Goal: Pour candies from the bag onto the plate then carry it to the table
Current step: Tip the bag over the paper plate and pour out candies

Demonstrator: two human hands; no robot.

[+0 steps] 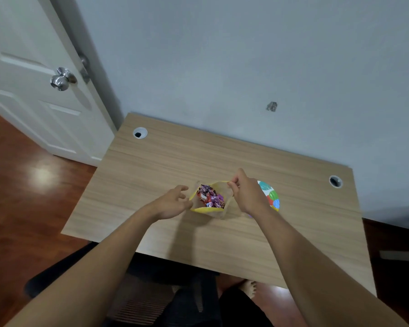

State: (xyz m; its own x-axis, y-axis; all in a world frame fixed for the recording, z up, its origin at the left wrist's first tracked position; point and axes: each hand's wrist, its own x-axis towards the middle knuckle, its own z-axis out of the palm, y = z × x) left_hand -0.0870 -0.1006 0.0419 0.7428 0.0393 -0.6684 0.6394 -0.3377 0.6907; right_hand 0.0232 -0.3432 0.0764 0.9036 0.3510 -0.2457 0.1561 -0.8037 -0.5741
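A yellow-rimmed clear bag (206,210) sits upright on the wooden desk (151,175), its mouth pulled wide. Several purple and red wrapped candies (209,197) show inside it. My left hand (172,204) pinches the bag's left rim. My right hand (248,194) pinches the right rim, fingers closed on the edge. A colourful paper plate (273,197) with green, teal, red and blue patches lies flat just right of the bag, mostly hidden behind my right hand.
Two round cable holes (140,133) (335,181) sit at the desk's back corners. A white door with a metal knob (62,79) stands at left. A black chair (151,291) is below the desk's near edge. The wall runs behind the desk.
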